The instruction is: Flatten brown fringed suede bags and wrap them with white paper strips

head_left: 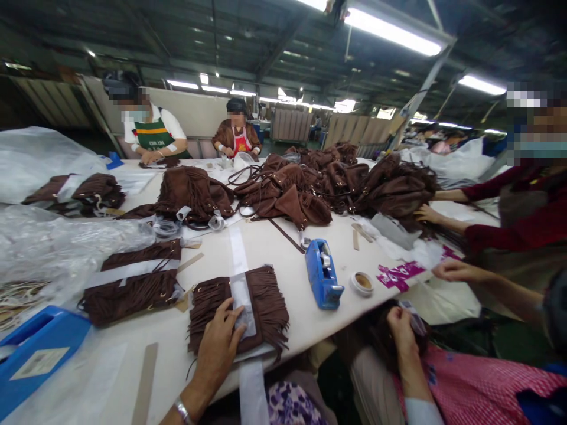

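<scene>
A folded, dark-brown fringed bag [261, 295] is kept flat near the table's [283, 254] near edge by the left hand [219, 333], which is laid palm down on its front with the fingers loosely spread, nothing being pinched; the right hand is not shown, so its state cannot be told. The step in hand is judged to be the steadying of the bag with a translucent whitish strip [240, 292] laid across its middle. The strip is seen on the table beyond the bag, over its front and hanging past the near edge — whether it is closed underneath cannot be told. For the strip to be drawn snug, a steady press and a square fold would be called for, with the fringes kept from being caught. The bag is soft and suede-like in look, roughly rectangular, with thin tassels splayed at both sides and a smoother raised border at its centre. Just to the left, a second brown fringed bag [104, 298] is crossed by a pale band [133, 270], small gold-coloured metal rings being visible on it. To the right, a glossy blue tape dispenser [322, 289] is set beside a round, white-rimmed roll [362, 283] — both within the near half of the table. On the far side, limp brown bags [283, 189] are heaped in creases and dangling straps, while crinkled clear plastic sheeting [66, 236] is spread at left. At the near right, a dark item is held by a co-worker in a pink checked garment [482, 378].
</scene>
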Tool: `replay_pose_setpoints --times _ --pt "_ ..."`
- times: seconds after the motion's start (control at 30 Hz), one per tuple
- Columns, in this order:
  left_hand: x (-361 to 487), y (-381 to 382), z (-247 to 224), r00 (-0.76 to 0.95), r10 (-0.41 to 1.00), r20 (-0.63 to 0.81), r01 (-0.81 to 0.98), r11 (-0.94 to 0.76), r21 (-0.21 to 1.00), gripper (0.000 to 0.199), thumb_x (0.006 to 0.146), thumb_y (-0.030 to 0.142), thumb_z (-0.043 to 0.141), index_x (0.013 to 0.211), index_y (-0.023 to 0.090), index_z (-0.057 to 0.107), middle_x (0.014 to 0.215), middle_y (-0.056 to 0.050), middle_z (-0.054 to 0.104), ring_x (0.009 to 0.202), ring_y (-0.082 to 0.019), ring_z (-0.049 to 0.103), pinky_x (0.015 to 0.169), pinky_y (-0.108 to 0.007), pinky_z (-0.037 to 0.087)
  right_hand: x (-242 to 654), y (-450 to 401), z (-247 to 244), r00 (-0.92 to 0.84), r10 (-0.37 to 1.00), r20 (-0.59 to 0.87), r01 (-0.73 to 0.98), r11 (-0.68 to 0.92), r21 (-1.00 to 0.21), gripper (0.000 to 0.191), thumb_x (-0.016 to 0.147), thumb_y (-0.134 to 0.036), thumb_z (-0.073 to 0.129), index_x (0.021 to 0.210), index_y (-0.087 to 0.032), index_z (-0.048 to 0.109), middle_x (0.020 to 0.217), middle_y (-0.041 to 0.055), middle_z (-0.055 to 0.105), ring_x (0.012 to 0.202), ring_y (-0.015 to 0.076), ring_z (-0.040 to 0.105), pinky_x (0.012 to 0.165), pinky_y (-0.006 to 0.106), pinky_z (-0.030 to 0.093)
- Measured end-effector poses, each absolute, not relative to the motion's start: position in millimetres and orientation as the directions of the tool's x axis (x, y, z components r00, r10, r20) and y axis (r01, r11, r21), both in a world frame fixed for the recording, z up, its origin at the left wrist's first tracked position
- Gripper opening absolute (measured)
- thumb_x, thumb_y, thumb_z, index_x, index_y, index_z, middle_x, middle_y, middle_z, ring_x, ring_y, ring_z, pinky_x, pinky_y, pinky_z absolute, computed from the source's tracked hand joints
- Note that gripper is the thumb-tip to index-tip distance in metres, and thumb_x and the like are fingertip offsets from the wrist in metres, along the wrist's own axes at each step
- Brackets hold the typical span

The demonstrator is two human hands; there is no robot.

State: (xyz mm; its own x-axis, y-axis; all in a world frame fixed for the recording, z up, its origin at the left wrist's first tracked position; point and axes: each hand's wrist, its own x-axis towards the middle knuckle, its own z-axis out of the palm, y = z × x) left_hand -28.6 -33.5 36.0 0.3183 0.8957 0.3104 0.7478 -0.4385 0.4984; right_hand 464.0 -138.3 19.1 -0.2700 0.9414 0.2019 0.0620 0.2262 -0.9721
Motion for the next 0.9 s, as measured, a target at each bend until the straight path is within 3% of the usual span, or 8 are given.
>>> replay_pose_setpoints --times 0.27,0.43,0.57,0.9 --pt "-28 -31 43 0.309 0.908 0.283 0.749 -0.415 0.517 0.031 0.095 0.028 0.049 0.123 0.026 0.061 0.141 -0.009 0.052 0.12 -0.024 0.059 0.097 -0.044 0.05 455 -143 24 -0.253 0.952 0.17 -0.009 0.173 -0.985 0.058 0.077 -0.085 0.034 0.068 -0.03 0.048 0.057 -0.0028 0.034 0.066 0.0188 0.034 0.059 0.026 0.023" --pt "-28 -30 47 0.302 0.914 0.271 0.75 -0.403 0.524 0.031 0.094 0.028 0.049 0.122 0.026 0.062 0.14 -0.009 0.054 0.12 -0.024 0.059 0.096 -0.044 0.049 451 -141 25 -0.249 0.954 0.168 -0.024 0.167 -0.986 0.074 0.072 -0.095 0.018 0.06 -0.025 0.038 0.052 -0.0052 0.025 0.063 0.0153 0.027 0.061 0.024 0.022" --pt "-28 -29 50 0.301 0.917 0.261 0.756 -0.396 0.521 0.031 0.095 0.028 0.048 0.122 0.025 0.061 0.14 -0.009 0.054 0.118 -0.024 0.059 0.095 -0.043 0.049 449 -137 26 -0.249 0.954 0.167 -0.026 0.166 -0.986 0.077 0.069 -0.097 0.015 0.057 -0.022 0.03 0.052 -0.0056 0.02 0.064 0.0147 0.023 0.063 0.024 0.021" --pt "-24 -21 51 0.297 0.929 0.22 0.796 -0.368 0.481 0.034 0.095 0.025 0.047 0.128 0.027 0.057 0.142 -0.008 0.05 0.121 -0.025 0.057 0.092 -0.042 0.048 448 -140 38 -0.302 0.953 0.037 0.029 0.048 -0.998 0.079 0.062 -0.1 0.019 0.065 -0.026 0.047 0.059 -0.0055 0.038 0.075 0.0168 0.034 0.068 0.026 0.026"
